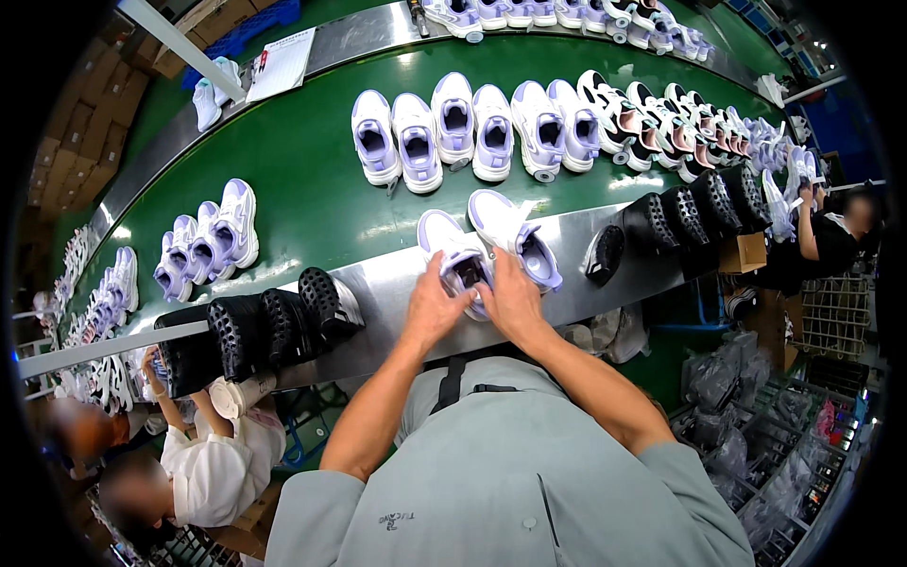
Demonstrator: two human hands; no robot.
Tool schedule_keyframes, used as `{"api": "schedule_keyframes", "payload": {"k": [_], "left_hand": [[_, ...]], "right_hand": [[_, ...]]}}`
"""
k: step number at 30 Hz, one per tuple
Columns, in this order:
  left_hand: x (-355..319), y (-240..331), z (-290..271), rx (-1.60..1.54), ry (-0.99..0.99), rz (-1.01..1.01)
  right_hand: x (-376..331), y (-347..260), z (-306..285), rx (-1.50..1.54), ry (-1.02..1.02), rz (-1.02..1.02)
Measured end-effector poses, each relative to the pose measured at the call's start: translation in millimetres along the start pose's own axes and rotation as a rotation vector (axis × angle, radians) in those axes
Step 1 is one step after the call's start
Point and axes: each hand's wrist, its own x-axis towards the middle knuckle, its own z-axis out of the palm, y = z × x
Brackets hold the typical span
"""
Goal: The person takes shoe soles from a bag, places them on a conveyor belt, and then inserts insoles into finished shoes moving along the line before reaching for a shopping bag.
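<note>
The green table top (312, 217) looked smooth and glossy. The metal strip (588, 236) along its edge was smooth and shiny too. The nearest white and purple shoe (438, 232) had a mostly matt top. The black blocks (236, 333) looked rough and bumpy. The shirt (529, 454) was dull cloth, the bags (713, 378) were crinkly, shiny plastic, and the boxes (85, 123) were plain cardboard.

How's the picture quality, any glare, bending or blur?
In the head view: glare on the ledge and green surface; the ledge curves, bent toward the rim; the left hand, right hand and nearest shoes look fairly sharp; co-workers' heads are blurred.
</note>
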Motion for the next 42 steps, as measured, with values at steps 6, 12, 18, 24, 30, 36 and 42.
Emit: {"api": "schedule_keyframes", "payload": {"k": [6, 12, 18, 24, 30, 36, 42], "left_hand": [[-10, -2, 25, -0.024, 0.022, 0.003], [-7, 1, 28, 0.02, 0.063, 0.048], [-58, 18, 19, 0.396, 0.225, 0.442], [-44, 46, 57, 0.422, -0.191, 0.492], [-31, 81, 40, 0.593, -0.121, 0.277], [-34, 166, -90, 0.568, 0.006, 0.265], [68, 69, -213, 0.927, 0.27, 0.071]], "right_hand": [[12, 18, 19, -0.091, -0.412, 0.297], [16, 23, 14, -0.001, -0.428, 0.296], [13, 45, -68, 0.112, -0.124, 0.333], [-3, 92, -30, 0.343, -0.368, 0.511], [-6, 92, -46, 1.118, -0.343, 0.886], [-8, 115, -116, 0.935, -0.162, 0.877], [-46, 139, -119, 0.909, -0.115, 1.058]]}}
